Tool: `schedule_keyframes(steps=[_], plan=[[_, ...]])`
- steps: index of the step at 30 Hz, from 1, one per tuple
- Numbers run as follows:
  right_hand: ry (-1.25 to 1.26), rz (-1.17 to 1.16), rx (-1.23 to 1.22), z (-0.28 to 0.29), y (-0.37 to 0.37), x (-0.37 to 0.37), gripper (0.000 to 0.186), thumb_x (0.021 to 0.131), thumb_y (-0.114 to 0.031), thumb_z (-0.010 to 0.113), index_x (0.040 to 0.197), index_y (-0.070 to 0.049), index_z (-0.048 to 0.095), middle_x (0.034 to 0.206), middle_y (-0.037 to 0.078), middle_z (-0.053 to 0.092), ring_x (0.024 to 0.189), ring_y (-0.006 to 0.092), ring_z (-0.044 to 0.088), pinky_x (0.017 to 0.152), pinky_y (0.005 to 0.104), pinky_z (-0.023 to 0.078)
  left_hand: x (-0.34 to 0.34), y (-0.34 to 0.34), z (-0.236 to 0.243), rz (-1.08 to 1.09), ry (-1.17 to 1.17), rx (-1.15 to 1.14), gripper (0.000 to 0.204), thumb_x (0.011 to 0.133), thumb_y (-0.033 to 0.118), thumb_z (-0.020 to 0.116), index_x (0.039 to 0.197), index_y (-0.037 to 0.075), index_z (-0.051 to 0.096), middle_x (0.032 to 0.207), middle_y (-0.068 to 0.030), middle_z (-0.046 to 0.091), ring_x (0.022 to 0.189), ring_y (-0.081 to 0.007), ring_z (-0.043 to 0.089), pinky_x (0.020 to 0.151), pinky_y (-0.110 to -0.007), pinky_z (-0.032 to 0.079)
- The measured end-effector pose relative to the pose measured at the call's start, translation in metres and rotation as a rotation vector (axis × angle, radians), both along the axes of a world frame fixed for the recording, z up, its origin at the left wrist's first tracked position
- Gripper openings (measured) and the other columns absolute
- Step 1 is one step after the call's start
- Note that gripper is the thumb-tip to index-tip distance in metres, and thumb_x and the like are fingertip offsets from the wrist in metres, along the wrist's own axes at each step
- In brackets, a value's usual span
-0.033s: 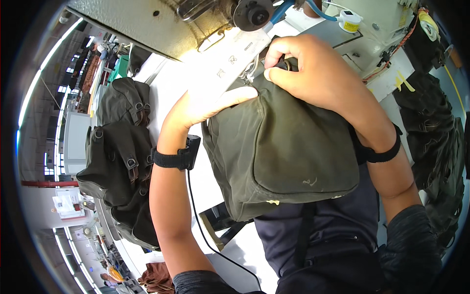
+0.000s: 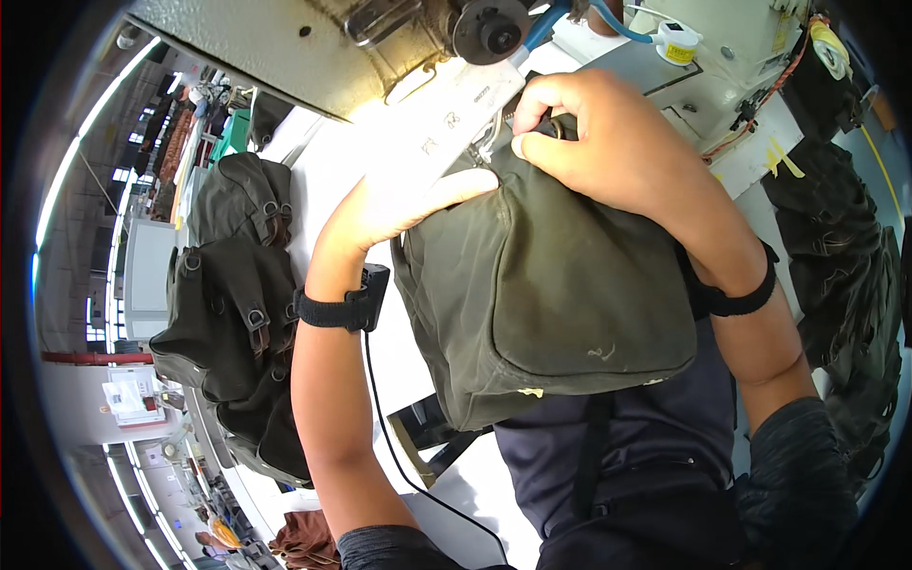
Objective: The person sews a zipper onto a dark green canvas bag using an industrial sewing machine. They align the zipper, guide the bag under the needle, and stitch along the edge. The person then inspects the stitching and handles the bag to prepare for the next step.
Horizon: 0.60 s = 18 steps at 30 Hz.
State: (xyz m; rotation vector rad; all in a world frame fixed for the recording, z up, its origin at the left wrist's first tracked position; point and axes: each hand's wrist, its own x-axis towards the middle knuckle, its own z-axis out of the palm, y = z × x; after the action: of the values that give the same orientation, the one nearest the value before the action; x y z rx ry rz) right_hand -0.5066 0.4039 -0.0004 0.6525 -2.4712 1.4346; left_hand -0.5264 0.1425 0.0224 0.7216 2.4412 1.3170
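Olive-green canvas bag on lap at white sewing table edge, right hand pinching its top edge under sewing machine, left hand flat against bag side, finished bags piled left.

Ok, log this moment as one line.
left hand: flat on olive bag | right hand: pinching bag's top edge at sewing machine | stacked bags left
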Motion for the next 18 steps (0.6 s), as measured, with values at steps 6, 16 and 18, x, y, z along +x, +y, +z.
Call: schedule_keyframes(steps=[6,16,18], plan=[[-0.028,-0.009,-0.044,0.0004,-0.0029,0.0011,0.014,0.086,-0.017,0.067,0.090,-0.004,0.071,0.090,0.019,0.073,0.081,0.0376,0.070,0.074,0.0437,0.055,-0.0004,0.0016,0.0037,0.008,0.002,0.013,0.038,0.091,0.031,0.083,0.111,0.004,0.065,0.097,0.0009,0.057,0.089,-0.0103,0.051,0.077,-0.031,0.044],[-0.065,-0.020,-0.054,0.0035,-0.0045,0.0043,0.017,0.087,-0.019,0.067,0.090,-0.003,0.072,0.081,0.017,0.073,0.078,0.0366,0.071,0.074,0.0432,0.055,-0.0048,0.0001,0.0092,0.029,-0.023,0.035,0.043,0.089,0.032,0.084,0.116,0.005,0.064,0.102,-0.0006,0.058,0.093,-0.0117,0.053,0.080,-0.032,0.045],[-0.026,-0.026,-0.075,0.0026,-0.0058,0.0038,0.017,0.087,-0.019,0.067,0.091,-0.003,0.073,0.081,0.017,0.073,0.078,0.0368,0.071,0.074,0.0432,0.055,-0.0043,-0.0012,0.0100,0.038,-0.028,0.040,0.044,0.089,0.032,0.084,0.117,0.005,0.064,0.102,-0.0008,0.058,0.094,-0.0120,0.054,0.081,-0.032,0.046]])
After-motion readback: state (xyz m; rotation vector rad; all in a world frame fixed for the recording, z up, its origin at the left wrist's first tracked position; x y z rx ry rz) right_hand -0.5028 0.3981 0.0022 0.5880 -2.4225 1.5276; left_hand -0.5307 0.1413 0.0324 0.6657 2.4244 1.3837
